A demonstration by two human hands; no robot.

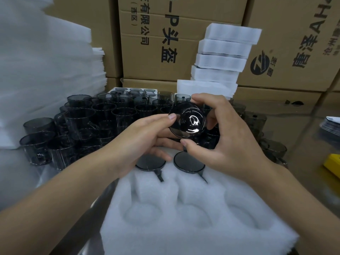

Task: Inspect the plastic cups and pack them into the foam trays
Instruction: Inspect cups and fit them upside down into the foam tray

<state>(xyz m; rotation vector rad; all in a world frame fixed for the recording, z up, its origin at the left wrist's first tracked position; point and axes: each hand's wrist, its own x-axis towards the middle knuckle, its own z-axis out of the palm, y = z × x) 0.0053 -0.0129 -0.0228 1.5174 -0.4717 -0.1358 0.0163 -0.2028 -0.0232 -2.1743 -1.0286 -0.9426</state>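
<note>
Plastic cups (82,122), loose batch, crowd the L side: dark, see-thru, upright & touching. L hand (147,138) pinches the held cup (187,123) w/ thumb tip on its L edge, fingers curled beneath. Held cup is in mid-air between both hands, tipped so one round glossy end faces the camera, above the far part of the foam tray (184,227). R hand (228,137) grips it too: thumb at the lower edge, index hooked over the top. Under the hands, two packed cups (189,163) sit in the tray's far pockets; near-row pockets show bare. Further R & back, a stack of foam trays (220,57) against cardboard boxes (294,52)

Handling, my guess: light, thin-walled, stiff, prob cracks or scuffs if squeezed; slick gloss, so slips & prints likely. Best hold at rim & end edges w/ light pressure, not the wall; foam is soft, so seat it straight down
</note>
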